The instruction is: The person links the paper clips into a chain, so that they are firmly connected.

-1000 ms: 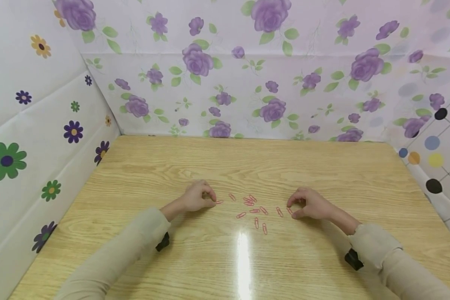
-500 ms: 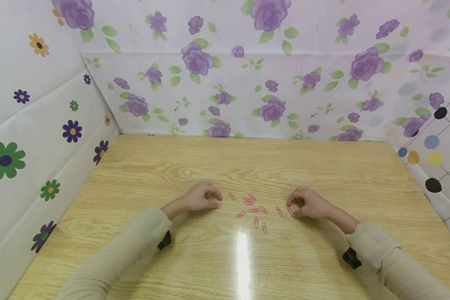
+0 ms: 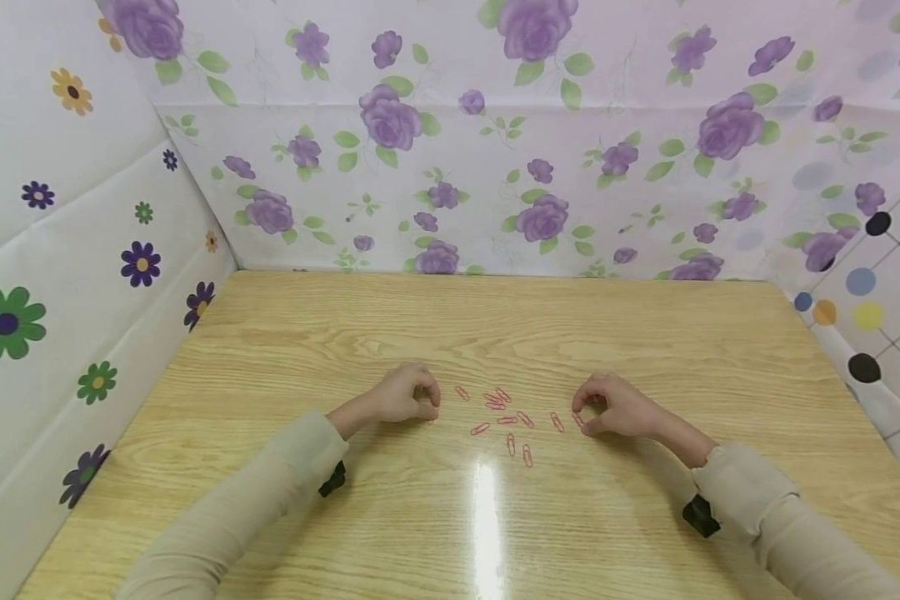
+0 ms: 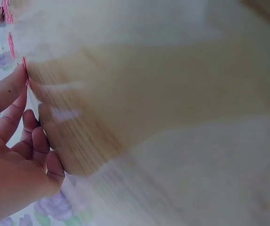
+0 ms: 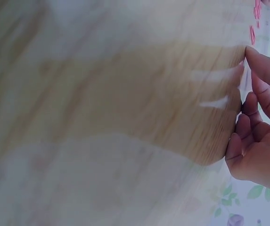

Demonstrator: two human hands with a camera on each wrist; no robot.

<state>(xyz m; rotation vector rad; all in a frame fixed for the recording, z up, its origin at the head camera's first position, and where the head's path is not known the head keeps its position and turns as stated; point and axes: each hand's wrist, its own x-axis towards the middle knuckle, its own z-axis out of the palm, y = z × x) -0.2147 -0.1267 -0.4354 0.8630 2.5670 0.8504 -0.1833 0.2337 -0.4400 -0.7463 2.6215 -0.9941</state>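
Observation:
Pink paper clips (image 3: 497, 401) lie loosely scattered on the wooden table between the two hands. On the left side, my left hand (image 3: 402, 393) pinches one paper clip (image 4: 24, 66) at the table surface, between thumb and index finger; the fingers cover most of it in the head view. Over to the right, the curled thumb and index finger of my right hand (image 3: 621, 406) hold another paper clip (image 3: 578, 419) by its two ends, low on the table. That clip is mostly hidden in the right wrist view. A single paper clip (image 3: 557, 422) lies just left of the right fingertips.
The wooden table (image 3: 330, 317) has a glossy top with a bright light reflection (image 3: 486, 525) near the front. A flowered cloth (image 3: 450, 150) stands along the back edge, with patterned cloths at both sides. Black straps (image 3: 701, 515) show under the sleeves.
At the left hand, the paper clip has turned from pointing right to slanting downward, and the fingertips have closed over it. The right hand and the scattered clips stay put.

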